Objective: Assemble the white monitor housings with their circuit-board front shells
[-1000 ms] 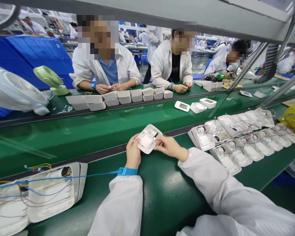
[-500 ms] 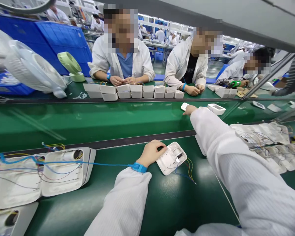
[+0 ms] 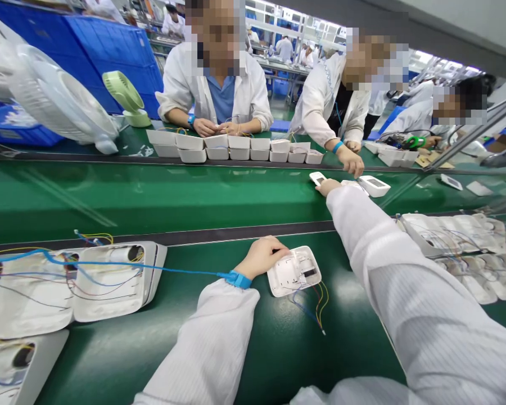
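My left hand [image 3: 265,256], with a blue strap at its wrist, grips the upper left edge of a white open casing [image 3: 295,272] lying on the green bench. Yellow, red and blue wires hang from the casing's lower right side. My right arm reaches across to the green belt, where my right hand [image 3: 329,186] is closed on a small white device [image 3: 317,178] with a dark window. Just right of that hand lies a white unit with a grey display [image 3: 374,185], partly beside my sleeve.
Wired white housings stand at left [image 3: 109,281] and right [image 3: 455,233]. Beyond the belt [image 3: 109,197] is a row of white casings [image 3: 240,147]. A co-worker's hand [image 3: 351,160] hovers near my right hand. Fans stand at the back left.
The co-worker's hand has come forward over the belt beside my right hand. The casing under my left hand has turned slightly, and its wires now hang lower.
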`<state>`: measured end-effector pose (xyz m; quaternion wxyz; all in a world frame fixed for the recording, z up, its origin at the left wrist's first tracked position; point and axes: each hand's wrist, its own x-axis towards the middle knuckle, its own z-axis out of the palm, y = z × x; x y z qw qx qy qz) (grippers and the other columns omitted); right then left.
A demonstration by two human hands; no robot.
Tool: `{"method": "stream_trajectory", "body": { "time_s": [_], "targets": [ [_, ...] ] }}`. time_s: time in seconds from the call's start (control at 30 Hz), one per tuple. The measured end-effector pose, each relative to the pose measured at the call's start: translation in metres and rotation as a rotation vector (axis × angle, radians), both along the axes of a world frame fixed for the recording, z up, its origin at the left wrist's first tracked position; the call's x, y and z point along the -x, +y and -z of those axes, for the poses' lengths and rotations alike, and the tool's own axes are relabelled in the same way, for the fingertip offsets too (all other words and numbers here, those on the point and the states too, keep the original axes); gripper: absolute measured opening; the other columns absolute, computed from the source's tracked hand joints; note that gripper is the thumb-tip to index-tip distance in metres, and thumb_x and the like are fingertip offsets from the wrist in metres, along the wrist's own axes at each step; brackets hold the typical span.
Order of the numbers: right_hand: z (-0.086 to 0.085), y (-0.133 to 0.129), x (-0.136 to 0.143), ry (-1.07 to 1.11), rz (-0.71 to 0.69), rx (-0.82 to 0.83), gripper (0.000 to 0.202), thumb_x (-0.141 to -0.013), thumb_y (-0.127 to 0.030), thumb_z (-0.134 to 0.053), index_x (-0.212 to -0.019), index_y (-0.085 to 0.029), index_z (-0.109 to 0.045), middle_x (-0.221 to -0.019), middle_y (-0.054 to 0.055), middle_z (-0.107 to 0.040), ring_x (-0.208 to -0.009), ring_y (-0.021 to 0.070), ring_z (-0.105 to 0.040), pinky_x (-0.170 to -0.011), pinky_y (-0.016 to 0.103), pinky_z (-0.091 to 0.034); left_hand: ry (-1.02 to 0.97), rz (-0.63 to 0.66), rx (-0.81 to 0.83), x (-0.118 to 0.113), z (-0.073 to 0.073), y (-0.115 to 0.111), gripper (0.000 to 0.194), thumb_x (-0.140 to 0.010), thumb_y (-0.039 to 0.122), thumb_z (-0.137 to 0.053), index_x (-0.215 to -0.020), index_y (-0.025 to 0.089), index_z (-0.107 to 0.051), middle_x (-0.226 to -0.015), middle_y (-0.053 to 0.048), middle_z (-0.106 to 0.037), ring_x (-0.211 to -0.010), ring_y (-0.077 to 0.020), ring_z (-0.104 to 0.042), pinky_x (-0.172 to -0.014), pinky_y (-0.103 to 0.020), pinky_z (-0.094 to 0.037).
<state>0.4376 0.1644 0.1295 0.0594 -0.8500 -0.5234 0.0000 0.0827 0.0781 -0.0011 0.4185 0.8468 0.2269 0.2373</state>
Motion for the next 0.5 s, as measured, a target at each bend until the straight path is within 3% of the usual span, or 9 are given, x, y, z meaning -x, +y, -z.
{"method": "stream_trajectory", "body": {
  "time_s": [0.1, 0.17, 0.23, 0.3, 0.4, 0.5],
  "targets": [
    [0.003, -0.011, 0.035, 0.145, -0.044, 0.034, 0.045, -0.101, -0.045, -0.037, -0.100, -0.010, -0.065, -0.098, 0.010, -0.068, -0.090, 0.0175, -0.066, -0.082, 0.038, -0.052, 0.018, -0.016, 0.018, 0.001, 0.001, 0.002, 0.022, -0.086, 0.035, -0.059, -0.081, 0.024, -0.077, -0.083, -0.004, -0.074, -0.082, -0.0207, -0.065, -0.074, -0.032, -0.047],
    [0.010, -0.026, 0.068, 0.252, -0.109, 0.041, 0.043, -0.100, -0.039, -0.043, -0.090, -0.005, -0.067, -0.089, 0.015, -0.070, -0.087, 0.0187, -0.067, -0.078, 0.032, -0.049, 0.020, -0.042, 0.036, 0.001, 0.002, 0.003, 0.026, -0.087, 0.040, -0.058, -0.081, 0.021, -0.076, -0.083, -0.006, -0.073, -0.080, -0.0209, -0.065, -0.072, -0.032, -0.047],
    [0.018, -0.049, 0.103, 0.355, -0.173, 0.042, 0.041, -0.099, -0.037, -0.044, -0.081, -0.008, -0.066, -0.078, 0.012, -0.070, -0.075, 0.0166, -0.068, -0.070, 0.025, -0.049, -0.023, -0.103, 0.071, 0.002, 0.004, 0.004, 0.032, -0.088, 0.044, -0.056, -0.086, 0.019, -0.076, -0.087, -0.008, -0.073, -0.081, -0.0219, -0.065, -0.073, -0.034, -0.048],
    [0.027, -0.084, 0.136, 0.477, -0.244, 0.003, 0.045, -0.101, -0.038, -0.033, -0.083, -0.013, -0.064, -0.073, 0.006, -0.069, -0.064, 0.0122, -0.066, -0.061, 0.020, -0.047, -0.160, -0.165, 0.103, 0.003, 0.006, 0.004, 0.039, -0.089, 0.050, -0.054, -0.098, 0.018, -0.074, -0.098, -0.010, -0.073, -0.091, -0.0242, -0.066, -0.082, -0.037, -0.049],
    [0.043, -0.148, 0.173, 0.851, -0.340, -0.176, 0.046, -0.101, -0.046, -0.030, -0.082, -0.015, -0.059, -0.062, 0.002, -0.063, -0.055, 0.0129, -0.062, -0.050, 0.020, -0.043, -0.474, -0.203, 0.173, 0.006, 0.005, -0.004, 0.058, -0.082, 0.064, -0.056, -0.114, 0.016, -0.070, -0.118, -0.013, -0.068, -0.112, -0.0294, -0.061, -0.100, -0.041, -0.044],
    [0.055, -0.203, 0.192, 0.873, -0.358, -0.214, 0.047, -0.101, -0.049, -0.029, -0.079, -0.017, -0.056, -0.065, 0.001, -0.063, -0.055, 0.0128, -0.060, -0.053, 0.022, -0.043, -0.574, -0.185, 0.425, 0.004, -0.002, -0.024, 0.060, -0.078, 0.062, -0.064, -0.112, 0.013, -0.070, -0.116, -0.014, -0.069, -0.110, -0.0316, -0.063, -0.098, -0.041, -0.047]
  ]
}}
